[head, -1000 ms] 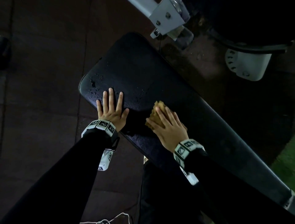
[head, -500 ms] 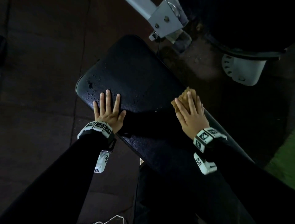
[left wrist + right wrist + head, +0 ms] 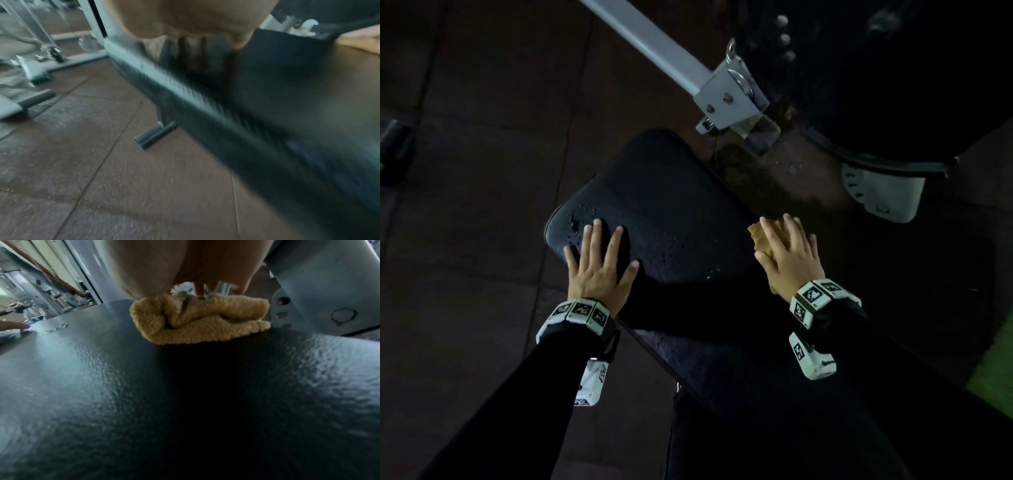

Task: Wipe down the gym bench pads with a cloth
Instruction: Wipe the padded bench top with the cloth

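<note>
Here, the cloth — a tan, nubby towel folded into a thick wad — is seen lying on the black bench pad at its right-hand edge, part of it poking out beyond the fingertips. It is pressed flat beneath the right hand, whose fingers are laid out straight over the top of it rather than curled round it; from the right wrist view the palm is seen bearing down on the wad from above.

The left hand is spread flat on the pad near its rounded end, fingers straight and fanned, nothing held in this grip. Around and just ahead of those fingers water droplets are scattered over the pebbled vinyl, and a few more are dotted across the middle of the pad between the two hands. In the left wrist view the pad's side edge is blurred.

Both wrists are banded with white marker cuffs, and black sleeves run back toward the camera.

Beyond the pad's far end a grey metal beam ends in a bolted bracket — a white pierced plate sits to its right. Below all this lies a dark reddish tiled floor, and a grey foot of the frame rests on it.
</note>
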`<state>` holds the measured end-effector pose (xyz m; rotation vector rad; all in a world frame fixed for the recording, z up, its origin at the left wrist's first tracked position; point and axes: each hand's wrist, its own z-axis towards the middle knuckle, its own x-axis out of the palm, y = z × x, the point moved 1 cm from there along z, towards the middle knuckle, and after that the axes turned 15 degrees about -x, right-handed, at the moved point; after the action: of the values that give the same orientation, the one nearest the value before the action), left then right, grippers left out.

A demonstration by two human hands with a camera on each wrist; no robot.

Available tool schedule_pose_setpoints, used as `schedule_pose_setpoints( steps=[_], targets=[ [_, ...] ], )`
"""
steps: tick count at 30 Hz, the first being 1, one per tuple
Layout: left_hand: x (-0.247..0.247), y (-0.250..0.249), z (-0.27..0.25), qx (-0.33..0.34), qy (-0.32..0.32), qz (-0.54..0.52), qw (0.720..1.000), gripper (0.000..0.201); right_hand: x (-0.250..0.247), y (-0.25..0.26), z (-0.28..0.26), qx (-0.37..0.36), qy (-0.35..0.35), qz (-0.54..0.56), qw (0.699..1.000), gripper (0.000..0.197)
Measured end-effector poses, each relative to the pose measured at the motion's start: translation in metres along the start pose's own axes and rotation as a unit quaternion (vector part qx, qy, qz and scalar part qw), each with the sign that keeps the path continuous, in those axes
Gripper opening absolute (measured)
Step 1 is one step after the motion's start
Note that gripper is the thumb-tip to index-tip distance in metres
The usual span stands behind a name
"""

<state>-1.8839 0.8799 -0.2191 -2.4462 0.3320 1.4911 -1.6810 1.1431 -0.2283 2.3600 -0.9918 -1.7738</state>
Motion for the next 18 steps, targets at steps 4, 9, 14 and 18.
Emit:
schedule_pose_setpoints(
  steps=[4,9,14,18],
  targets=[
    [-0.005,-0.002,0.015,-0.063,0.05,-0.023,0.997,0.077,0.001,-0.004,-0.026,0.042,-0.003,0.057,0.997,0.062],
    [-0.003,-0.008,0.014,-0.084,0.099,0.014,0.991,0.078,0.003,-0.012,-0.051,0.11,-0.025,0.101,0.989,0.062],
    [-0.005,-0.011,0.017,-0.097,0.127,0.042,0.986,0.078,0.002,-0.011,-0.026,0.146,-0.01,0.106,0.984,0.054],
    [-0.005,-0.01,0.019,-0.097,0.14,0.042,0.985,0.076,-0.003,0.005,0.019,0.141,-0.003,0.108,0.984,0.051]
  ],
)
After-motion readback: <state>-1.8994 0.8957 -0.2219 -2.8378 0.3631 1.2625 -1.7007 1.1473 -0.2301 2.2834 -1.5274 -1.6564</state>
